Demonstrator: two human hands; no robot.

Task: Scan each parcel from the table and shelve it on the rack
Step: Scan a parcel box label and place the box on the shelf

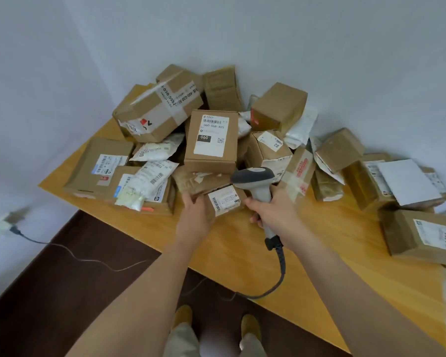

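A heap of cardboard parcels and white mailer bags covers the far half of the wooden table [242,248]. My left hand [195,217] grips a small brown parcel [223,200] with a barcode label at the heap's near edge. My right hand [274,208] holds a grey corded barcode scanner [255,177] by its handle, with the head just above and right of that parcel. An upright box labelled 060 [211,140] stands right behind it. The rack is out of view.
The scanner's cable [281,274] droops over the table's near edge. A big taped box [157,109] tops the pile at the back left. More boxes [422,235] lie at the right. White walls close the corner. Dark floor and my shoes are below.
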